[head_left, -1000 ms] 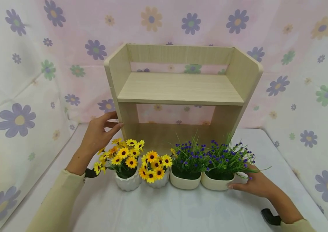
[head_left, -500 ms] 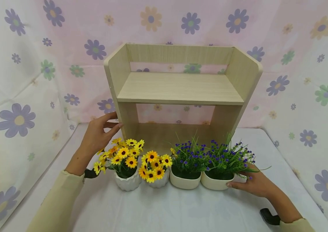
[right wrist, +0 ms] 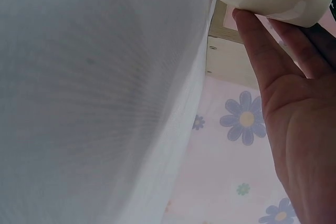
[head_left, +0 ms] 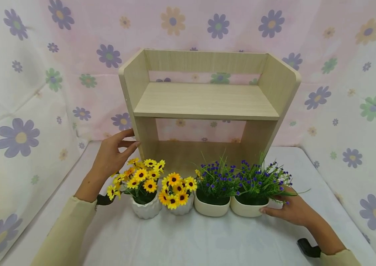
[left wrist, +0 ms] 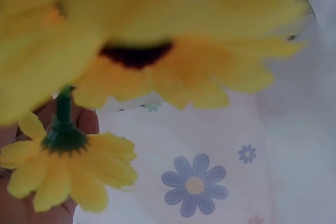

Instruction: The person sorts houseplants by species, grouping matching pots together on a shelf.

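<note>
My left hand (head_left: 113, 153) reaches to the left side panel of a light wooden shelf (head_left: 207, 101), its fingertips right at the panel's outer edge. In the left wrist view, yellow flowers (left wrist: 68, 166) cover most of that hand. At the right end of a row of pots, my right hand (head_left: 292, 208) touches a cream pot (head_left: 250, 210) of purple-flowered grass (head_left: 262, 181). The right wrist view has its extended fingers (right wrist: 262, 51) against the pot's side. Closest to the left hand is a white pot (head_left: 146, 210) with yellow sunflowers (head_left: 141, 175).
Between the end pots stand a second white pot (head_left: 182, 210) of yellow sunflowers and another cream pot (head_left: 211, 210) with purple flowers. All four line up before the two-tier shelf on a white tablecloth (head_left: 181, 244). Flower-print cloth (head_left: 188, 22) surrounds the table.
</note>
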`<state>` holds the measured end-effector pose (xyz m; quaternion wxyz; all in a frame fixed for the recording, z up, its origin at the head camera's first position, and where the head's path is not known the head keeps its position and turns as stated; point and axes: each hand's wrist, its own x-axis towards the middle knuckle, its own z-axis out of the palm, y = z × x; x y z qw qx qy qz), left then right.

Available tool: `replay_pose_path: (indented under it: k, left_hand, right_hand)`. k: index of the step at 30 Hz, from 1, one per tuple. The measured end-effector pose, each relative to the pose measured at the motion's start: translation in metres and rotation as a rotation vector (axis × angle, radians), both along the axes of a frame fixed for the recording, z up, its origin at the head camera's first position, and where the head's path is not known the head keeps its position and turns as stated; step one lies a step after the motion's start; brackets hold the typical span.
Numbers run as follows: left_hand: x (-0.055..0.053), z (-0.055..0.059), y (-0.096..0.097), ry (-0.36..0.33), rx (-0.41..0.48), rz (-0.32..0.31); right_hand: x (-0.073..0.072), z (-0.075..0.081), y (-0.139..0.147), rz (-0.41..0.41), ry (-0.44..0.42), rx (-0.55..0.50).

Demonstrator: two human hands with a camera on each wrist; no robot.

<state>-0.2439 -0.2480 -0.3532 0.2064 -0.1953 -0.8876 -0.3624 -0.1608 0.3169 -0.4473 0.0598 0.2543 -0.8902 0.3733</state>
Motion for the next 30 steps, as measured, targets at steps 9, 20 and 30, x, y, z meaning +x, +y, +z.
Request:
replay_pose_path:
  k: [9, 20, 30]
  left_hand:
    - [0.000, -0.001, -0.001, 0.009, -0.008, -0.001]
    - [0.000, -0.002, 0.000, 0.011, -0.004, 0.007]
    - [0.000, -0.001, 0.001, -0.004, 0.004, 0.011]
  right_hand:
    - [0.001, 0.002, 0.002, -0.007, 0.038, -0.011]
    - [0.002, 0.009, 0.008, -0.088, 0.000, 0.007]
    - [0.004, 0.018, 0.013, -0.099, 0.057, -0.041]
